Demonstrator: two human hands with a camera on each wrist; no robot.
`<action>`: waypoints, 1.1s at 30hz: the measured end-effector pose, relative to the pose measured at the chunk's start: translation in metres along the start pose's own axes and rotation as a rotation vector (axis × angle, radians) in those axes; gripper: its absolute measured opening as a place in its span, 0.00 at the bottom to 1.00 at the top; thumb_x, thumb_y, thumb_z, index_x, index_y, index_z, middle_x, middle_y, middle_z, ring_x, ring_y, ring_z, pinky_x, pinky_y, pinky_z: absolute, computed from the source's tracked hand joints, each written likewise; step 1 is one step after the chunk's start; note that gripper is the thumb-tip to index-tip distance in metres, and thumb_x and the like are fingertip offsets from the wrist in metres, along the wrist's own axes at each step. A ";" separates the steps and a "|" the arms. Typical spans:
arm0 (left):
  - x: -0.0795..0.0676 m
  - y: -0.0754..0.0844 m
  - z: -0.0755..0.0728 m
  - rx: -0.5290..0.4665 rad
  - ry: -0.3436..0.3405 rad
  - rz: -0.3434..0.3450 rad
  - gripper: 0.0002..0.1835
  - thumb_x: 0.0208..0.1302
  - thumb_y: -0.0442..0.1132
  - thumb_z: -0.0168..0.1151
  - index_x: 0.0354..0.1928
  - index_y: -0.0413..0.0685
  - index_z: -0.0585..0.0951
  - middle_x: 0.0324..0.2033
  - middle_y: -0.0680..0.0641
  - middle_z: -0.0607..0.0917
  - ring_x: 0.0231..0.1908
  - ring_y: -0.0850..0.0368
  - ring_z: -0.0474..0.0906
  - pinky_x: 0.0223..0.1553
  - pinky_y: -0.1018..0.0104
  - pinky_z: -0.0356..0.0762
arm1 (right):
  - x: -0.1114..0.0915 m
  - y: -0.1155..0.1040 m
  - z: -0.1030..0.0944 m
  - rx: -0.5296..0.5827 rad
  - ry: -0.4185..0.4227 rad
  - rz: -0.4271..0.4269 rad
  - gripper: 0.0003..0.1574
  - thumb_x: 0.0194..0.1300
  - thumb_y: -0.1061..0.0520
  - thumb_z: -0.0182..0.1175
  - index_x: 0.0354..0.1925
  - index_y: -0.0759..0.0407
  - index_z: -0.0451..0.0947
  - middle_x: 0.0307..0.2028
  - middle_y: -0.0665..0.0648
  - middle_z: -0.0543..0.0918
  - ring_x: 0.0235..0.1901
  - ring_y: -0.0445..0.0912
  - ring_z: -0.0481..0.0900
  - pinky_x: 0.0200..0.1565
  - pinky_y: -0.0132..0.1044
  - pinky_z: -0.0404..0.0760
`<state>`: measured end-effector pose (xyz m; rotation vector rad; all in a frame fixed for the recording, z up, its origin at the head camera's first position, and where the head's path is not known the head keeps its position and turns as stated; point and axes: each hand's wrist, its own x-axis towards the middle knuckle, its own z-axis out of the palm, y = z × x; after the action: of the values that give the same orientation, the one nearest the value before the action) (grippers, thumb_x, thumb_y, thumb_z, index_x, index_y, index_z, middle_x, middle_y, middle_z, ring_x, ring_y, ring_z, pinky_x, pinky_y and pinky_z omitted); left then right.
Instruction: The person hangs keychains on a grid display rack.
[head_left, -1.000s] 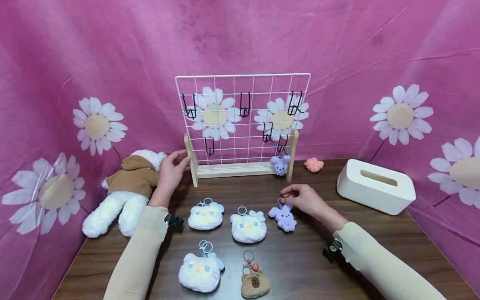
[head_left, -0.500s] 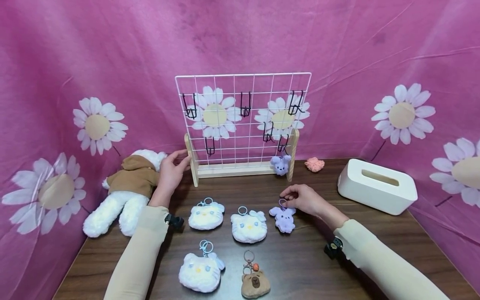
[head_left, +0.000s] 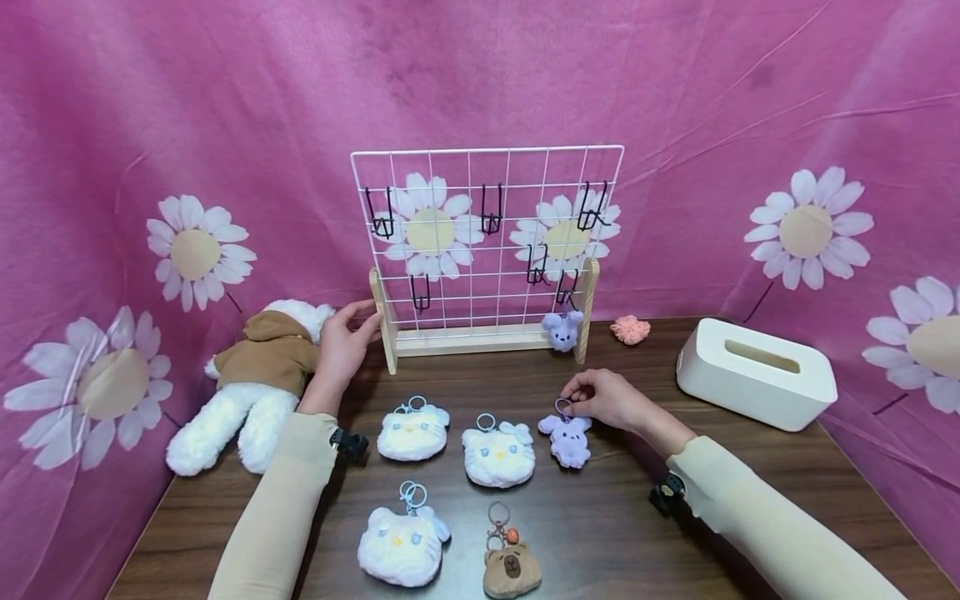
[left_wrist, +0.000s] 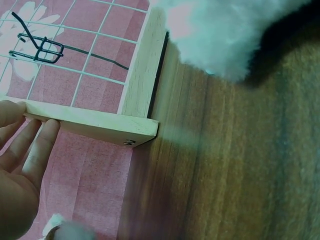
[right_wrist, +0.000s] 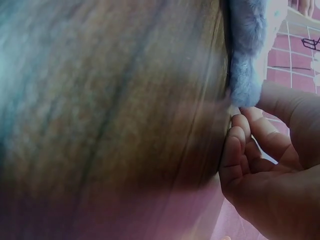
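In the head view my right hand (head_left: 611, 400) pinches the ring of a purple plush keychain (head_left: 567, 440) lying on the table. The right wrist view shows its fuzzy body (right_wrist: 246, 82) beside my thumb and curled fingers. My left hand (head_left: 347, 337) holds the left wooden upright of a white wire-grid display rack (head_left: 450, 337); in the left wrist view the fingertips (left_wrist: 50, 125) lie against the wood. Another purple plush keychain (head_left: 562, 330) hangs from a low black hook (head_left: 567, 287) at the rack's right. Other black hooks on the grid carry nothing.
Three white plush cat keychains (head_left: 498, 457) and a brown capybara keychain (head_left: 512, 569) lie in front on the wooden table (head_left: 615, 533). A white plush toy in a brown hoodie (head_left: 266, 358) lies left, a white tissue box (head_left: 757, 392) right, and a coral fluffy piece (head_left: 630, 330) behind.
The purple keychain under my right hand has turned slightly more upright and shifted a little toward me, while its ring stays in my fingers. My left hand has stayed on the rack.
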<state>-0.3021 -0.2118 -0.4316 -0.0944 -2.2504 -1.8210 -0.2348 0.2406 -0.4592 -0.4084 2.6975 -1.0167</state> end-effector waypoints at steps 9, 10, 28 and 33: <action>0.000 -0.002 0.000 0.007 0.011 -0.001 0.21 0.83 0.34 0.65 0.70 0.31 0.82 0.64 0.26 0.86 0.42 0.75 0.84 0.47 0.83 0.93 | 0.000 -0.002 0.002 -0.014 0.007 -0.009 0.10 0.66 0.57 0.81 0.40 0.56 0.88 0.34 0.49 0.84 0.39 0.42 0.77 0.40 0.28 0.76; 0.000 -0.002 0.000 0.007 0.012 0.002 0.21 0.83 0.34 0.65 0.71 0.31 0.82 0.64 0.26 0.86 0.43 0.75 0.84 0.47 0.82 0.93 | 0.000 -0.002 0.002 -0.018 0.011 -0.009 0.10 0.66 0.57 0.81 0.39 0.55 0.87 0.34 0.49 0.83 0.38 0.42 0.77 0.40 0.28 0.75; 0.002 -0.004 0.000 0.030 0.007 0.011 0.21 0.83 0.35 0.66 0.71 0.32 0.82 0.64 0.26 0.87 0.43 0.75 0.84 0.53 0.72 0.96 | -0.002 -0.001 -0.003 -0.013 -0.005 -0.023 0.05 0.77 0.55 0.72 0.42 0.53 0.92 0.43 0.53 0.92 0.48 0.45 0.82 0.55 0.38 0.82; 0.002 -0.005 0.000 0.030 0.008 0.011 0.21 0.83 0.35 0.66 0.71 0.32 0.82 0.64 0.26 0.87 0.42 0.75 0.84 0.52 0.74 0.96 | -0.003 -0.001 -0.005 0.013 -0.002 -0.003 0.06 0.78 0.55 0.70 0.44 0.54 0.93 0.45 0.54 0.92 0.51 0.46 0.82 0.58 0.39 0.83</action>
<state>-0.3052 -0.2131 -0.4355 -0.0940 -2.2666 -1.7788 -0.2337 0.2437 -0.4544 -0.4102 2.6884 -1.0329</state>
